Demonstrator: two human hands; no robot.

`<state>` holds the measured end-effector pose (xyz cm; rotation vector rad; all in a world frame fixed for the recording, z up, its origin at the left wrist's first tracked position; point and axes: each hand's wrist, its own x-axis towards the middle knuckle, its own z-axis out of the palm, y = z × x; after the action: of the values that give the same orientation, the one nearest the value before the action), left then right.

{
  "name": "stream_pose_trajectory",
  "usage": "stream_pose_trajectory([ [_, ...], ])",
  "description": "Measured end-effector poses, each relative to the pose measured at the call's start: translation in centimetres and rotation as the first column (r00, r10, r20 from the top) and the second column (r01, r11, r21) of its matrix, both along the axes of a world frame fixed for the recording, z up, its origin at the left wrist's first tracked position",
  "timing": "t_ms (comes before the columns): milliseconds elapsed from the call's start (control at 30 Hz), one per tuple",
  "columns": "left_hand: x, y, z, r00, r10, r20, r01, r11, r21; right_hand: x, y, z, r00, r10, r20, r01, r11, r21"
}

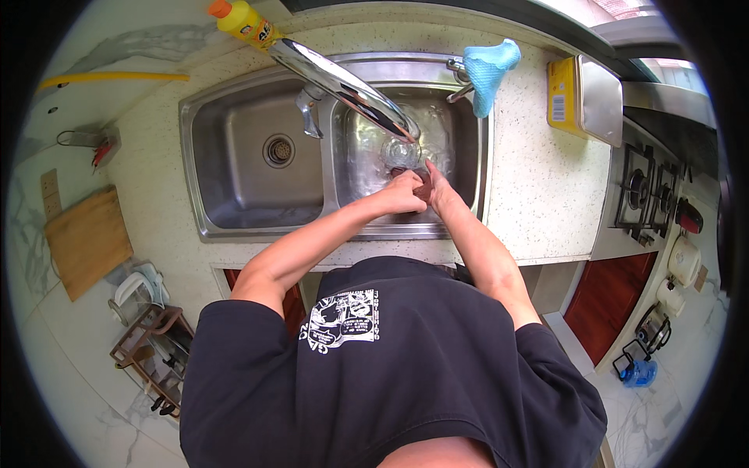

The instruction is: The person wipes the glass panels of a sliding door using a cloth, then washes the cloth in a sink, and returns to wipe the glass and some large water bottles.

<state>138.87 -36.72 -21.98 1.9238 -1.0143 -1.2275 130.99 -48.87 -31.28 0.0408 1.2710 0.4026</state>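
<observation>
Both hands are together over the right sink basin (468, 193), just below the tip of the chrome faucet (345, 88). My left hand (404, 193) has its fingers curled onto a dark brown cloth-like item (422, 186). My right hand (440, 190) cups the item's right side, with the thumb pointing up. Part of the item is hidden by the hands. Rippling water (404, 151) lies in the basin beneath the faucet.
The left basin (234, 175) has a drain strainer (278, 151). Behind the sink stands a yellow detergent bottle (248, 24). A light blue cloth (490, 73) hangs at the back right, near a yellow metal tin (564, 99). A gas stove (638, 187) is further right; a wooden board (90, 240) is left.
</observation>
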Motion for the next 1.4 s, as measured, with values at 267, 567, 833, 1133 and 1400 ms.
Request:
stream_pose_trajectory([
  [267, 6.2, 2.9, -0.9, 0.264, 0.320, -0.910, -0.306, 0.923, 0.235, -0.6, 0.0, 6.7, 0.782, 0.119, 0.612, -0.208, 0.975, 0.076],
  [567, 5.6, 4.3, 0.6, 0.428, 0.511, -0.746, -0.486, 0.825, 0.287, -1.5, 0.8, 9.2, 0.567, 0.278, 0.775, -0.304, 0.945, -0.117],
  [833, 11.7, 10.3, 5.3, 0.286, 0.793, -0.538, -0.852, 0.468, 0.236, -2.5, 0.0, 12.6, 0.671, 0.065, 0.738, -0.155, 0.986, 0.055],
  [1133, 13.4, 5.2, 7.4, 0.571, 0.700, -0.429, -0.684, 0.695, 0.224, -3.1, -0.5, 13.0, 0.727, 0.030, 0.686, -0.064, 0.998, 0.024],
  [1400, 12.6, 5.7, 7.1, 0.537, 0.637, -0.553, -0.651, 0.730, 0.208, -2.7, 0.2, 16.4, 0.699, -0.030, 0.715, -0.039, 0.996, 0.080],
])
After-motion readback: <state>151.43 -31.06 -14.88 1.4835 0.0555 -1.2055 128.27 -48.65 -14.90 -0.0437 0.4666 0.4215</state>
